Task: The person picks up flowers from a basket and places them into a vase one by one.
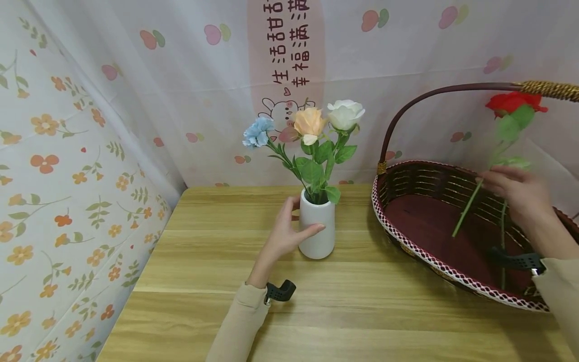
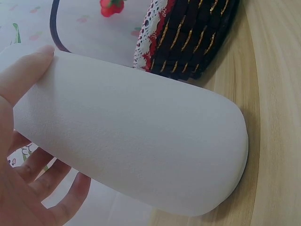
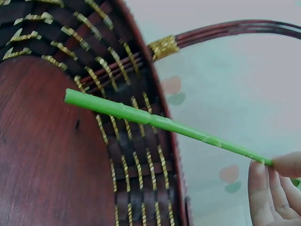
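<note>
A white vase (image 1: 316,231) stands upright on the wooden table. It holds a light blue carnation-like flower (image 1: 258,132), a peach rose (image 1: 309,122) and a white rose (image 1: 346,114). My left hand (image 1: 289,229) grips the vase from its left side, thumb across the front; the left wrist view shows the thumb on one side of the vase (image 2: 136,127) and the fingers on the other. Above the basket, my right hand (image 1: 520,193) pinches a red rose (image 1: 515,103) by its green stem (image 3: 141,115). The stem's cut end points down over the basket's inside.
The dark woven basket (image 1: 452,274), with a white lace rim and a tall arched handle (image 1: 434,93), stands at the right of the table. Another thin green stem (image 1: 503,229) shows inside it. A printed curtain (image 1: 203,100) hangs behind, and a floral cloth (image 1: 77,201) at the left.
</note>
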Demonstrator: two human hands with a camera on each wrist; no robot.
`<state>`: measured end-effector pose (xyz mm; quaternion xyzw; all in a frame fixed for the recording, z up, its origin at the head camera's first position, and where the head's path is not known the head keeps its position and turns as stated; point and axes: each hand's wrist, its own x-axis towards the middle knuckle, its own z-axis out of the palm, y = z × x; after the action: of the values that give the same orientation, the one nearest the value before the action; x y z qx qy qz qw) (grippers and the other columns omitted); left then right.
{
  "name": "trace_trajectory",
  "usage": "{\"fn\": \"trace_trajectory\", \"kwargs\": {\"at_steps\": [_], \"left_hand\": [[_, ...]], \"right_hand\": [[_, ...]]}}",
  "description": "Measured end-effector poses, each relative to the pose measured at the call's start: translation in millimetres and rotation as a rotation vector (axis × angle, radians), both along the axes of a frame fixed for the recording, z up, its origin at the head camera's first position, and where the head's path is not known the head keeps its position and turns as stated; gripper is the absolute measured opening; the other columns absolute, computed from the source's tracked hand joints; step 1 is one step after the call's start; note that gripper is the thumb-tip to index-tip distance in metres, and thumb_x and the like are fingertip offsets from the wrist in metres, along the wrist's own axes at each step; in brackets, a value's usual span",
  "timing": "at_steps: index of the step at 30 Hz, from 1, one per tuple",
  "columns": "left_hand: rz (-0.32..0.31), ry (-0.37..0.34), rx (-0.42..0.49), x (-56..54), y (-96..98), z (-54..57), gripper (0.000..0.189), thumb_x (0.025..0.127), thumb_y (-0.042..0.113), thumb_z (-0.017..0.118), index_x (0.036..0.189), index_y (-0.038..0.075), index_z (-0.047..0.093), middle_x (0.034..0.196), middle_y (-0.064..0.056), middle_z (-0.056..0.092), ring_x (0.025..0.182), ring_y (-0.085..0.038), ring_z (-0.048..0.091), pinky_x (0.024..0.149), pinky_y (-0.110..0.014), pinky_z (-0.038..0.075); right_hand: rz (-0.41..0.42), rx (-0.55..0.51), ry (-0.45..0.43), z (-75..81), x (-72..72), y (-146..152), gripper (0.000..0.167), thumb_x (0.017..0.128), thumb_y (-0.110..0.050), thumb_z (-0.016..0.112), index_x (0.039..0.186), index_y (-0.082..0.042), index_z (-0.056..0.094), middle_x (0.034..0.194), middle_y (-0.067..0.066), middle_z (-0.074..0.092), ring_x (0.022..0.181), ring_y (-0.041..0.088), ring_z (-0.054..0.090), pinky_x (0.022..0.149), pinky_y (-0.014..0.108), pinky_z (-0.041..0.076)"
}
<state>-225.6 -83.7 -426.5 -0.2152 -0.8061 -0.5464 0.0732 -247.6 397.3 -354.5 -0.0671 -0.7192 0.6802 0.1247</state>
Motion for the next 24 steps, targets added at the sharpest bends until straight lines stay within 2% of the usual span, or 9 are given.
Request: {"fn": "trace_trajectory", "kwargs": {"at_steps": [4,10,18,24], "left_hand": [[-0.001,-0.002,0.005,0.2,-0.1,0.2,0.069,0.084,0.029,0.084,0.138,0.009,0.046,0.134,-0.005,0.052,0.124,-0.021,0.049,0.098,-0.042,0.048],[0.001,-0.004,0.009,1.0,-0.3,0.0,0.069,0.084,0.029,0.084,0.138,0.009,0.046,0.134,-0.005,0.053,0.124,-0.021,0.048,0.098,-0.042,0.048],[0.002,-0.009,0.013,2.0,-0.2,0.2,0.069,0.085,0.030,0.084,0.139,0.009,0.046,0.135,-0.005,0.053,0.125,-0.022,0.048,0.098,-0.044,0.048],[0.001,-0.002,0.015,2.2,0.3,0.9,0.070,0.084,0.029,0.084,0.139,0.009,0.046,0.135,-0.005,0.053,0.124,-0.022,0.049,0.098,-0.043,0.049]], "right_hand": [[0.013,-0.131,0.070,5.8,3.3,-4.8,0.011,0.093,-0.008,0.073,0.094,-0.018,0.069,0.089,-0.009,0.068,0.075,0.002,0.070,0.070,0.011,0.052],[0.027,-0.153,0.107,13.9,9.8,-17.3,0.010,0.090,-0.007,0.075,0.094,-0.015,0.071,0.086,-0.006,0.072,0.075,0.004,0.071,0.071,0.012,0.052],[0.112,-0.260,0.163,22.1,19.7,-35.9,0.011,0.092,0.003,0.070,0.098,-0.006,0.073,0.088,0.002,0.075,0.077,0.010,0.073,0.068,0.019,0.056],[0.177,-0.292,0.181,27.3,27.4,-50.4,0.012,0.093,0.005,0.067,0.101,-0.002,0.073,0.092,0.005,0.076,0.081,0.013,0.074,0.072,0.020,0.057]]}}
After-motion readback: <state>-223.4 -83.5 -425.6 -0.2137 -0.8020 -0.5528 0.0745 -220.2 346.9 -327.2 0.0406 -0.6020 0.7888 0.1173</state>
